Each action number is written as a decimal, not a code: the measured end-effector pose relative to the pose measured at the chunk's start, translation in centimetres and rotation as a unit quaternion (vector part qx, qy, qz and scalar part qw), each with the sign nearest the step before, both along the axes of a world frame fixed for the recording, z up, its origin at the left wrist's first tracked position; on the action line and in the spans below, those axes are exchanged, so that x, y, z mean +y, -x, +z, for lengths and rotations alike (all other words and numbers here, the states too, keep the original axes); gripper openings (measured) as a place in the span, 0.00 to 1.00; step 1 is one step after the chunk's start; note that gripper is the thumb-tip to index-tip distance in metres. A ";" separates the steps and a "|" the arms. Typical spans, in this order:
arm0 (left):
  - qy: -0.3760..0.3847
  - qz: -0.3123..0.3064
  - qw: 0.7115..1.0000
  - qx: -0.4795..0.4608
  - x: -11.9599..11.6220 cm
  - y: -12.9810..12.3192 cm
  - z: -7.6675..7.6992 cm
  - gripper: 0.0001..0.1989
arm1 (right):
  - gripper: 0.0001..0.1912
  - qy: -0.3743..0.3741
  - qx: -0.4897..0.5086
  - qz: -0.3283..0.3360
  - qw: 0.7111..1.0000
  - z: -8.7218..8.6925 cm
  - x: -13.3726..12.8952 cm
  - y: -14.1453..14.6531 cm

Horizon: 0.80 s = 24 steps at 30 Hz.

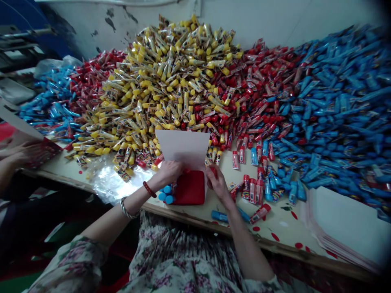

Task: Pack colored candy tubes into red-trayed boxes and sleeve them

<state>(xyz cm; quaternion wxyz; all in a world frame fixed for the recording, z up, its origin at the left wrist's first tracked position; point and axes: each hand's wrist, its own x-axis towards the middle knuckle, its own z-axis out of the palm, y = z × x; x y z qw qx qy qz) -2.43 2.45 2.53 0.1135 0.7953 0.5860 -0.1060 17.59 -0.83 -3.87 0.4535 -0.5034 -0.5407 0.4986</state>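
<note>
An open box with a red inside (190, 188) sits at the table's front edge, its white lid flap (183, 142) standing up behind. At the box's back left corner is my left hand (167, 173), fingers closed; what they hold is hidden. Several blue-capped tubes (166, 194) stand upright under that wrist, against the box's left side. My right hand (216, 182) is closed around a red-capped tube (211, 172) at the box's right side. Loose red tubes (253, 190) and a blue tube (219, 216) lie to its right.
Heaps of yellow-capped tubes (171, 73), red tubes (262, 81) and blue tubes (339, 106) fill the table's back. A clear plastic bag (114, 183) lies left, a stack of white card (342, 219) right. Another person's hand (21, 152) works at far left.
</note>
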 end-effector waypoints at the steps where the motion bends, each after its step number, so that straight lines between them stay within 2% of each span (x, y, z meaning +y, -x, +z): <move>1: -0.001 -0.006 1.000 -0.008 0.1 0.0 -0.1 0.15 | 0.20 0.022 0.038 0.008 0.999 -0.2 -0.4 0.0; 4: -0.004 -0.017 0.999 -0.029 0.5 -0.2 -0.6 0.13 | 0.21 0.054 0.114 0.014 0.992 -0.6 -1.2 0.1; 6: -0.009 -0.017 0.999 -0.029 0.8 -0.5 -0.9 0.14 | 0.22 0.055 0.113 0.018 0.992 -0.6 -1.3 0.2; 11: 0.008 -0.044 0.998 -0.039 0.8 -0.3 -1.0 0.16 | 0.23 -0.010 -0.015 -0.005 1.000 -0.8 -1.1 -0.2; 15: 0.020 0.016 0.999 -0.028 0.6 0.5 -0.3 0.15 | 0.23 -0.015 -0.097 -0.005 0.995 -1.0 -1.2 -0.4; 17: 0.021 0.024 0.999 -0.018 0.9 0.7 0.0 0.15 | 0.22 -0.023 -0.119 0.009 0.993 -1.1 -1.1 -0.2; 21: 0.018 -0.002 1.000 0.000 2.4 0.9 0.2 0.16 | 0.17 -0.069 -0.157 0.041 0.984 -0.5 -0.5 1.0; 24: 0.027 -0.028 0.999 -0.013 3.3 1.0 0.1 0.16 | 0.19 -0.117 -0.244 0.062 0.961 0.4 0.2 2.4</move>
